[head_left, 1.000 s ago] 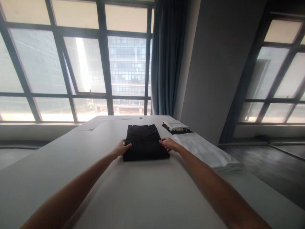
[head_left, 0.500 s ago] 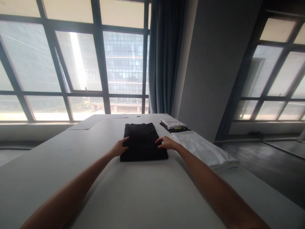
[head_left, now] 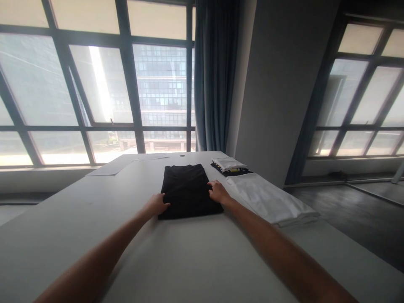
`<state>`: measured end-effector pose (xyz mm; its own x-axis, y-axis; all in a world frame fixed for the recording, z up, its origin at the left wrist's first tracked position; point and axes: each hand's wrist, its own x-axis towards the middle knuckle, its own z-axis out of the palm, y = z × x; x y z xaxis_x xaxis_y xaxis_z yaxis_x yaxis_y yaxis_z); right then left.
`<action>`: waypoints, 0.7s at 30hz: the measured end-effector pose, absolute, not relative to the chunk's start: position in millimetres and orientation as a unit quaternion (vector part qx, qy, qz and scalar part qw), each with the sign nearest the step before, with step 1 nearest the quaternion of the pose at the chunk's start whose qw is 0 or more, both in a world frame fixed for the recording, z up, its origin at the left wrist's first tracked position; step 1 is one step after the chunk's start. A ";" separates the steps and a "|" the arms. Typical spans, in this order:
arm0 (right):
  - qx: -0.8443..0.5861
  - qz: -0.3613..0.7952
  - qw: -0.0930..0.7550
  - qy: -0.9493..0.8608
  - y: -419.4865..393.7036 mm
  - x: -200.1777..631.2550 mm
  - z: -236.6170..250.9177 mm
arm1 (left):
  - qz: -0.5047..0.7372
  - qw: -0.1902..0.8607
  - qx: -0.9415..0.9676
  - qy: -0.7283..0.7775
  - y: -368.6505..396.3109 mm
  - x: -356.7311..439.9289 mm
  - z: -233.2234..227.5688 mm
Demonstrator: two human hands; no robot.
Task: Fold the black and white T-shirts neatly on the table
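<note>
A folded black garment [head_left: 187, 189] lies flat in the middle of a long grey table [head_left: 189, 261]. My left hand [head_left: 155, 204] rests at its near left corner, fingers spread and touching the edge. At the garment's right edge sits my right hand [head_left: 217, 192], fingers laid on the fabric. Neither hand lifts anything.
A long folded white cloth [head_left: 271, 201] lies along the table's right edge. Behind it sits a small white folded item on a dark piece [head_left: 229, 165]. Paper sheets [head_left: 110, 168] lie at the far left. Large windows and a blue curtain [head_left: 212, 75] stand beyond the table.
My left hand has slid back toward me to the garment's near left corner. My right hand stays at the right edge, shifted slightly. The camera has tilted a little.
</note>
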<state>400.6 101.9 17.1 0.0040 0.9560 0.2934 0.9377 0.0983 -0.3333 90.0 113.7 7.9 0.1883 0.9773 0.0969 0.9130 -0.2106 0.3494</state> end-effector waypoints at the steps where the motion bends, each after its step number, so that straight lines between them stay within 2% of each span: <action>1: -0.681 0.001 0.209 -0.702 97.8 396.1 19.6 | 0.140 0.084 0.766 0.622 110.0 92.8 9.9; 5: -0.628 -0.068 0.187 -0.752 80.3 366.4 24.1 | 0.158 -0.015 0.821 0.549 95.1 120.8 10.9; 7: -0.554 -0.056 0.189 -0.809 75.6 350.1 18.7 | 0.161 -0.009 0.869 0.467 92.1 140.0 5.5; 10: -0.530 0.025 0.134 -0.837 76.4 337.1 3.9 | 0.127 0.049 0.897 0.420 96.9 158.5 -6.0; 13: -0.573 0.082 0.088 -0.810 82.5 340.1 -6.7 | 0.111 0.078 0.884 0.447 109.1 157.4 -13.1; 21: -0.662 0.098 0.074 -0.739 94.3 362.8 -6.4 | 0.081 0.063 0.800 0.591 139.7 127.6 -10.8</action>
<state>362.8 94.3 -6.4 -0.1117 0.9935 -0.0206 0.9647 0.1034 -0.2422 127.6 139.7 -10.8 0.2888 0.9558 0.0559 0.9353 -0.2941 0.1967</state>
